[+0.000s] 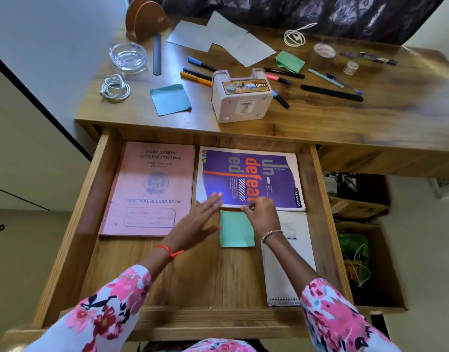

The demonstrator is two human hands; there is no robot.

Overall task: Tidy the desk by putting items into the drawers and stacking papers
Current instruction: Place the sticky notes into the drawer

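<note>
The wooden drawer (96, 204) is pulled out below the desk top (319, 118). Inside lie a pink record book (147, 189), a purple notebook (251, 174), a white spiral pad (286, 262) and a green paper square (236, 229). My right hand (261, 212) pinches the top right corner of the green square with curled fingers. My left hand (200, 219) is flat with straight fingers, beside the square's left edge and reaching onto the purple notebook.
On the desk lie a teal paper (170, 99), a green paper (290, 61), grey sheets (218, 38), several pens (196, 77), a white box (241, 94), two coiled cables (116, 88), a glass ashtray (128, 57), tape rolls (324, 52) and a brown holder (144, 19).
</note>
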